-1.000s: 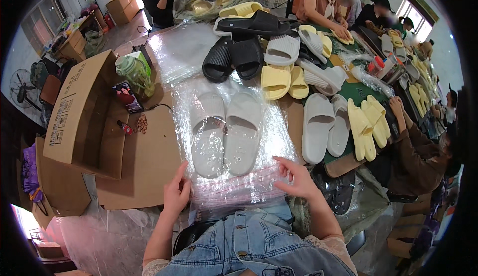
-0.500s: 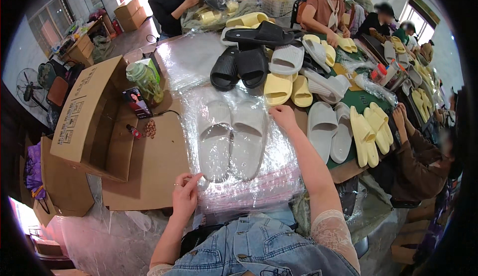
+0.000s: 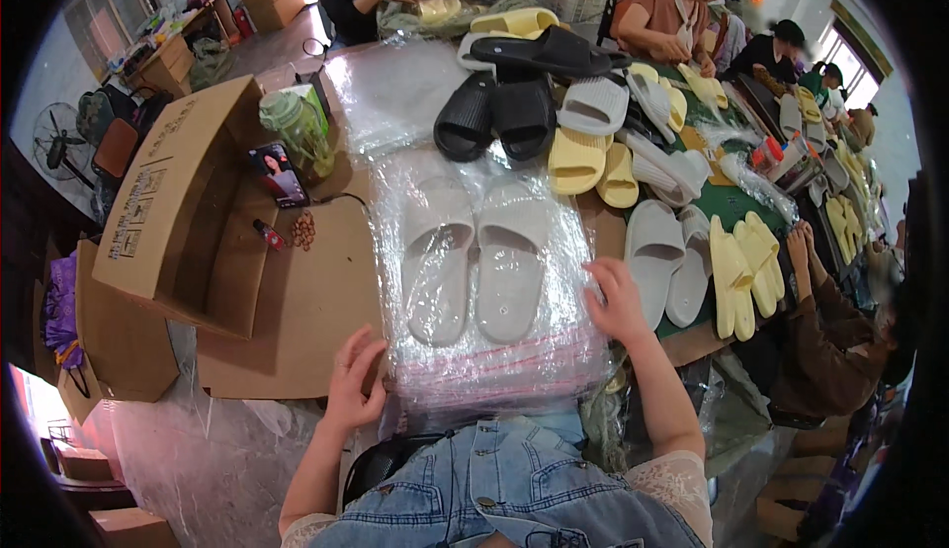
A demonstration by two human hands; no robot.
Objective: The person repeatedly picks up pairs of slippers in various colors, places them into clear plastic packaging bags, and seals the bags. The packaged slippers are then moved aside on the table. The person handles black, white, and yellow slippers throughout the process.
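A pair of light grey slide slippers [image 3: 508,271] lies side by side under clear plastic, toes pointing away from me. Below them is a stack of clear plastic bags [image 3: 563,375] with pink-lined edges. At the stack's near left side, my left hand [image 3: 357,380] is open, fingers loosely curved and holding nothing. My right hand [image 3: 615,299] is open too, just past the stack's right edge, with its fingertips beside the plastic. Next to it, on the right, sits another grey pair of slippers [image 3: 654,256].
Black slippers [image 3: 524,118] and yellow slippers [image 3: 576,161] are piled beyond the stack; a yellow pair [image 3: 732,276] lies right. A cardboard box [image 3: 178,182], phone [image 3: 279,174] and green-lidded bottle [image 3: 294,128] stand left. Co-workers handle goods at the far side; another's hands [image 3: 802,252] rest right.
Both hands have let go of the plastic around the grey slippers. My left hand moved slightly left; my right hand came nearer and to the right. The view shifted a little.
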